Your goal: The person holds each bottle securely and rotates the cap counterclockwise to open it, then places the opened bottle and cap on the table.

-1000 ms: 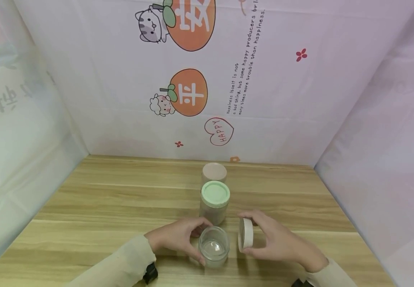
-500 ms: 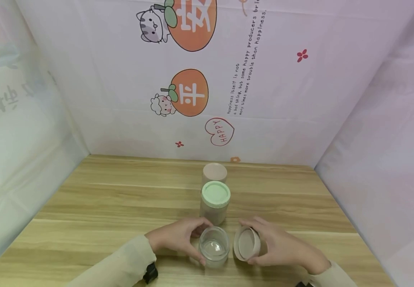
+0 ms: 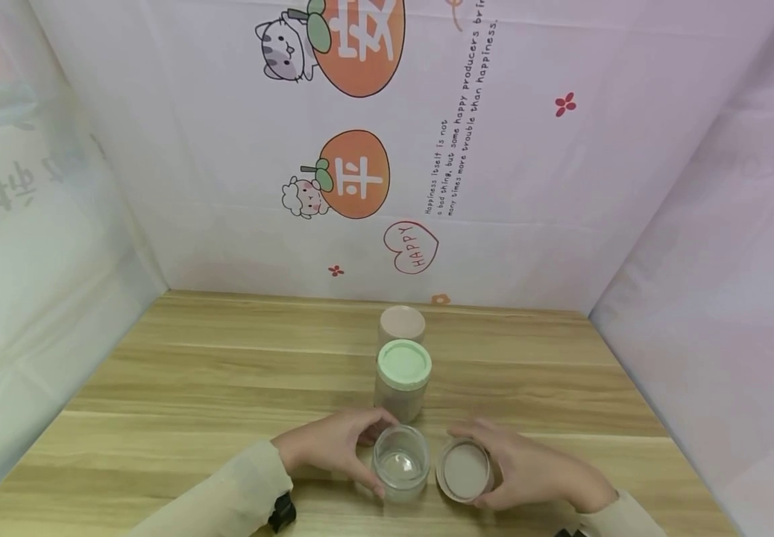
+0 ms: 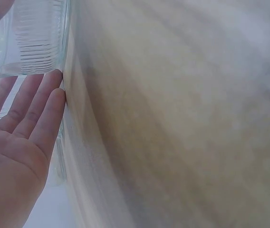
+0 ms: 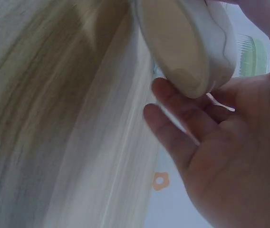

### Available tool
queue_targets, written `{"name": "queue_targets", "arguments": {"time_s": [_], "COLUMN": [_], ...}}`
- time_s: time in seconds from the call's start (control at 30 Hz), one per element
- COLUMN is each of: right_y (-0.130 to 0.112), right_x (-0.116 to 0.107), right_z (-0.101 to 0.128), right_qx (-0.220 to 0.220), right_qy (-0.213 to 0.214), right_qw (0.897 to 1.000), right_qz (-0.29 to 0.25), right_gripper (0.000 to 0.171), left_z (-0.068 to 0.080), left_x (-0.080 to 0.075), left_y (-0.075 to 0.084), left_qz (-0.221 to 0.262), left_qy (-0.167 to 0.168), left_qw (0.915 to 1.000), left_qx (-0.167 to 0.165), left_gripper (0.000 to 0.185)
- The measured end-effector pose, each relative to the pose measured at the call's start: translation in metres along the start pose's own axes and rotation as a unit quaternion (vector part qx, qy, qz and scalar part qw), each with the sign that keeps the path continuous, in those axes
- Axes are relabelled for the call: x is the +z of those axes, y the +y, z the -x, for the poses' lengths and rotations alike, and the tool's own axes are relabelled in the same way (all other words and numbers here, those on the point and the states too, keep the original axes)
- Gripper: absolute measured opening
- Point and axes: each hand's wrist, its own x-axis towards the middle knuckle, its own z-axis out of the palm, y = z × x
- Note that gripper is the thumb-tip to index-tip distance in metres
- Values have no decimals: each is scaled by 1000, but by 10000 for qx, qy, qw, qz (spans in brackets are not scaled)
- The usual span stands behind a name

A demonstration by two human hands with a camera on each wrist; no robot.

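The left hand curls round the side of a clear glass jar that stands open-mouthed on the wooden table, thumb at the near side and fingers at the far side; the left wrist view shows the fingers fairly straight against the ribbed wall of the jar, so the hold looks light rather than tight. The right hand holds a round pale lid just beside the jar, hollow side turned up, fingers wrapped about its rim; the right wrist view shows the lid tilted, with the fingertips beneath it.

What could go wrong: the glass is smooth and the left hold is loose, so a knock from the lid or the right hand could slide or tip the jar; the lid is gripped only at its edge and could slip out and roll, being round; the green-lidded jar stands just behind, near enough for a tipped jar to strike it.

The jar is a short cylinder, see-through, with fine upright ribs; the lid is matte, smooth plastic by its look, a shallow cap with a sunken inside; the table has a pale grain in long streaks. Behind the green-lidded jar stands a third jar with a pinkish lid, in one line; printed cloth walls the back and sides.
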Motion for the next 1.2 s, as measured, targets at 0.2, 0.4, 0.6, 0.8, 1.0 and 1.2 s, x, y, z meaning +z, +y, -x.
{"name": "queue_targets", "arguments": {"time_s": [0.2, 0.4, 0.6, 0.8, 1.0, 1.2], "right_y": [4, 8, 8, 7, 8, 6], "right_x": [1, 6, 8, 7, 7, 7], "right_z": [1, 2, 1, 2, 1, 1], "right_qx": [226, -219, -624, -286, -195, -151], "right_qy": [-384, -259, -107, -369, -382, -366], "right_qw": [9990, 9993, 9974, 9988, 9991, 9992], "right_qz": [-39, 178, 341, 138, -2, 49], "right_gripper": [87, 87, 89, 93, 91, 88], "left_z": [0, 0, 0, 0, 1, 5], "left_x": [0, 0, 0, 0, -2, -10], "left_y": [-1, -1, -1, 1, 4, 7], "left_qz": [-15, -1, -28, -3, -293, -678], "left_qy": [-2, -16, -7, -21, -6, 84], "left_qw": [10000, 10000, 10000, 10000, 9996, 9977], "left_qx": [5, 49, 78, 44, -9, 41], "left_gripper": [80, 79, 79, 79, 83, 84]}}
